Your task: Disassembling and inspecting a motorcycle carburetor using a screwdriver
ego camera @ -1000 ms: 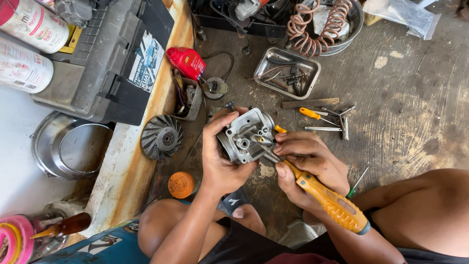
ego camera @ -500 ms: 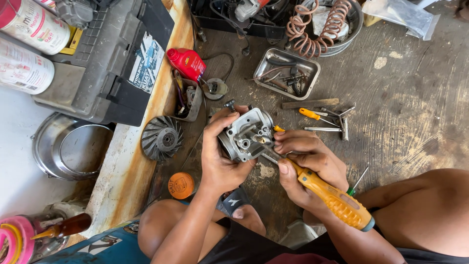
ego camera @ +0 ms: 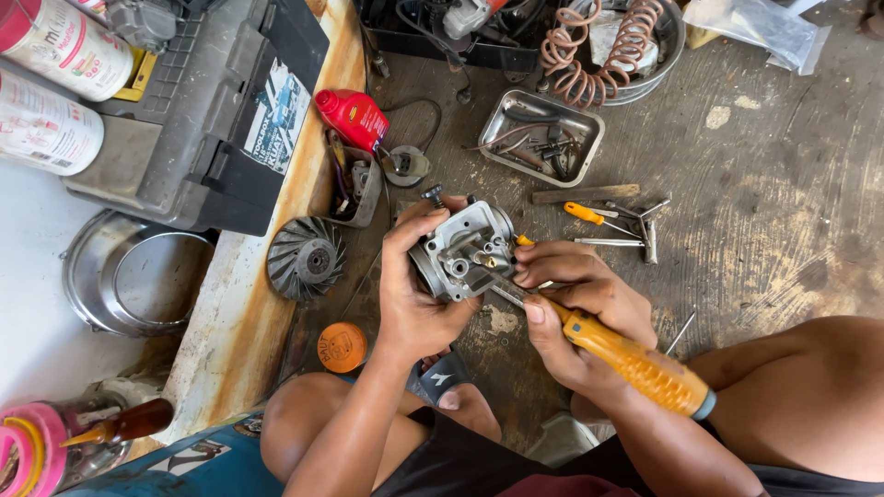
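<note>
My left hand [ego camera: 412, 299] grips a grey metal carburettor body [ego camera: 463, 248] from the left and below, holding it up over the floor. My right hand [ego camera: 571, 304] holds a screwdriver with a yellow-orange handle [ego camera: 635, 364]. Its metal shaft runs up and left, and the tip sits at a brass part on the face of the carburettor. The fingers of my right hand pinch the shaft close to the tip. My knees frame the bottom of the view.
A metal tray of small parts [ego camera: 543, 138], loose screwdrivers and a cross wrench [ego camera: 617, 225] lie on the concrete beyond my hands. A red bottle [ego camera: 354, 118], a black fan wheel [ego camera: 306, 259], an orange tin lid [ego camera: 342, 347] and a grey toolbox [ego camera: 198, 110] sit to the left.
My right hand and the screwdriver shifted slightly, the handle turning a little. The carburettor stays in my left hand.
</note>
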